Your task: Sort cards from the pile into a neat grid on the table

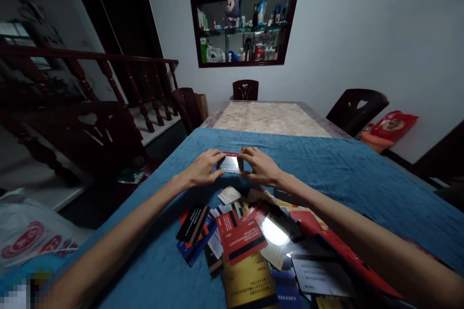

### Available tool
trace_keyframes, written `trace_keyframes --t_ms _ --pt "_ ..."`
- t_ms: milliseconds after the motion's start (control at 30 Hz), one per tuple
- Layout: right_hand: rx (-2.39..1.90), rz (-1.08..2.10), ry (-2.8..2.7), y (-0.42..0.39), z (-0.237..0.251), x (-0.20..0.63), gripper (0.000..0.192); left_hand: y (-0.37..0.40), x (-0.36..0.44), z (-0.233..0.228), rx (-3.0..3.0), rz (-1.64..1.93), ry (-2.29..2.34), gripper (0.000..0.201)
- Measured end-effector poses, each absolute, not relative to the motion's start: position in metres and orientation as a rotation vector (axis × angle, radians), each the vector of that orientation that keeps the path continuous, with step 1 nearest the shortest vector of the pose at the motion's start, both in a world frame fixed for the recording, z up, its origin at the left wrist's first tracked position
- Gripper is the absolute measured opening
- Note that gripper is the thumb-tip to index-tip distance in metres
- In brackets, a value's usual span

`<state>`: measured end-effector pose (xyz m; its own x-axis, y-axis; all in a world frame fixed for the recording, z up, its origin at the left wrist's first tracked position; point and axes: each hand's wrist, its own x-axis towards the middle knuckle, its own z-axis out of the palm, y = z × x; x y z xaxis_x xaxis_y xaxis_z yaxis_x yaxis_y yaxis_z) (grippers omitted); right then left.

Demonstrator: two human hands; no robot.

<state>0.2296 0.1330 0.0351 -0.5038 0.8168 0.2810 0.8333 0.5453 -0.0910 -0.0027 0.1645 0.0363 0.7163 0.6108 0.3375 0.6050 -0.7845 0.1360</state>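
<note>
My left hand (205,168) and my right hand (261,166) face each other over the blue cloth, fingers bent. Between them is a shiny silver card (231,165), gripped at its left and right ends. A thin red strip (232,154) runs above it; whether it is a second card I cannot tell. Nearer to me lies a loose heap of plastic cards: a red card (243,240) on top, a gold card (249,280), a black card (193,222) at the left, and a silver-grey card (321,273) at the right. My right forearm hides part of the heap.
A blue cloth (152,246) covers the near part of the table, with the marble-patterned top (268,117) showing beyond. Dark wooden chairs (245,90) stand around it. A white plastic bag (32,231) is at the left, a red bag (395,125) at the right.
</note>
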Motion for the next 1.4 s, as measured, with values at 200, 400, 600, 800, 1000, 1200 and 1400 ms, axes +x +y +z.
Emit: trace_keyframes --t_ms 200,400,600,800,1000,1200,1400 --pt "-1.427 -0.082 -2.467 0.166 0.041 0.234 0.042 0.204 0.008 0.042 2.882 0.523 1.072 0.041" --pt "-1.484 -0.060 -2.487 0.209 0.033 0.239 0.038 0.244 0.022 0.044 2.890 0.405 1.110 0.031" --pt "-1.627 -0.029 -2.506 0.246 0.019 0.240 0.040 0.282 0.034 0.038 2.863 0.261 1.141 0.032" --pt "-1.697 -0.006 -2.508 0.273 0.006 0.241 0.034 0.311 0.041 0.025 2.791 0.238 1.142 0.035" --pt "-1.754 0.019 -2.492 0.289 -0.003 0.237 0.034 0.332 0.040 0.017 2.741 0.204 1.166 0.044" --pt "-1.805 0.029 -2.470 0.295 -0.006 0.238 0.034 0.344 0.042 0.009 2.704 0.178 1.174 0.045" --pt "-1.805 0.038 -2.479 0.299 -0.008 0.238 0.033 0.348 0.043 0.005 2.675 0.147 1.173 0.046"
